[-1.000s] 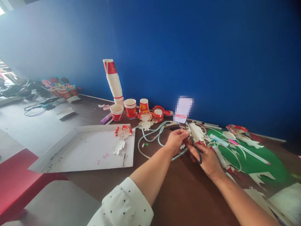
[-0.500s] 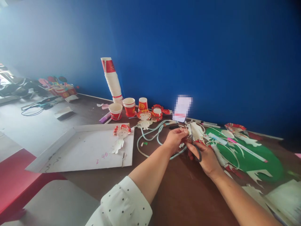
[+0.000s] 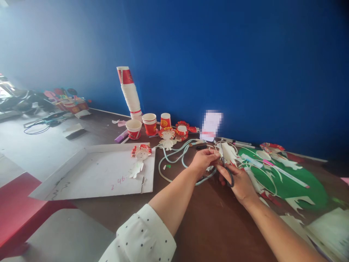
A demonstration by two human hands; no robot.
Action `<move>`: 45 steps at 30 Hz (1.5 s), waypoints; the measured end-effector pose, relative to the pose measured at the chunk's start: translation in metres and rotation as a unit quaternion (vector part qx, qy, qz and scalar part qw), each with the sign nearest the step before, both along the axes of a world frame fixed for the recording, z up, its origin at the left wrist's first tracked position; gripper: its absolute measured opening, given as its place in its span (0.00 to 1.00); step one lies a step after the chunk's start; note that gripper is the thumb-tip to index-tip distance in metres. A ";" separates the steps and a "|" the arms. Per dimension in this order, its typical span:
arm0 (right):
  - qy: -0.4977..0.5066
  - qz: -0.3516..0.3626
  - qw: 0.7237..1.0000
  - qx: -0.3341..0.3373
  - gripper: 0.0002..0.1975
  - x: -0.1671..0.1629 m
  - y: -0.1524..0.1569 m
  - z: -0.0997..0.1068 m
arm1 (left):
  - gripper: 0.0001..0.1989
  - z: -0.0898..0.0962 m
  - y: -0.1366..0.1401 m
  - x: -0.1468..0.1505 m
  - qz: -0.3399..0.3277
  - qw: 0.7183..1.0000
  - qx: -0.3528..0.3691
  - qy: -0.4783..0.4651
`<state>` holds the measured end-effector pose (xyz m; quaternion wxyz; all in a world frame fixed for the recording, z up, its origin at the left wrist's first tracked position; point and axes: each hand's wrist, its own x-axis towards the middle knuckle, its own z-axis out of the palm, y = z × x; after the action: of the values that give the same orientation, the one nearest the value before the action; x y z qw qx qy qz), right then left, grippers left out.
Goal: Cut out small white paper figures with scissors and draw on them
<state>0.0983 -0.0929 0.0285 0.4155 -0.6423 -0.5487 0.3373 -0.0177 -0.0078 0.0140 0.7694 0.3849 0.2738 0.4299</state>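
Observation:
My right hand (image 3: 238, 180) is closed around the black handles of a pair of scissors (image 3: 230, 177), whose blades point up and away from me. With its fingertips my left hand (image 3: 203, 161) pinches a small piece of paper at the blades; its outline is mostly hidden by the fingers. Just beyond the scissors lies a white paper cut-out (image 3: 229, 153). A pale blue cable (image 3: 165, 173) curls over the table left of my hands. On the white box lid (image 3: 95, 171) rests a paper doll (image 3: 141, 154) with a red fringed head.
A tall stack of paper cups (image 3: 130, 94) leans by the blue wall, with several red cups (image 3: 149, 124) near it. To the right, markers (image 3: 289, 174) and paper scraps cover a green sheet (image 3: 308, 182). A phone-like bright panel (image 3: 211, 125) stands against the wall.
Both hands stay in nearly the same place. The left fingertips and the paper have shifted very slightly right against the scissors.

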 end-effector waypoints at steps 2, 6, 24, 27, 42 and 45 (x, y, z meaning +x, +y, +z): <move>-0.006 -0.004 1.000 0.002 0.21 0.000 0.000 0.001 | 0.18 0.001 -0.001 0.000 0.002 1.000 0.011 -0.003; -0.035 -0.007 0.999 -0.002 0.21 0.002 0.003 -0.003 | 0.17 0.004 -0.001 -0.002 0.001 1.000 0.009 0.014; -0.472 -0.107 0.874 -0.052 0.21 0.004 -0.002 0.000 | 0.14 -0.003 0.007 -0.005 0.019 0.997 0.033 0.071; -0.486 -0.106 0.866 -0.047 0.20 0.003 -0.002 0.003 | 0.14 -0.003 0.007 -0.005 0.022 0.997 0.032 0.068; -0.216 -0.003 0.975 0.045 0.19 0.010 0.001 -0.004 | 0.17 0.000 0.005 -0.007 -0.017 0.999 0.021 0.016; -0.157 0.010 0.987 0.028 0.16 0.006 0.001 -0.001 | 0.16 0.002 0.003 -0.007 -0.025 1.000 0.011 0.007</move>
<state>0.1045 -0.0918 0.0275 0.3383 -0.6698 -0.6230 0.2210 -0.0250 -0.0050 0.0164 0.7739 0.4034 0.2640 0.4108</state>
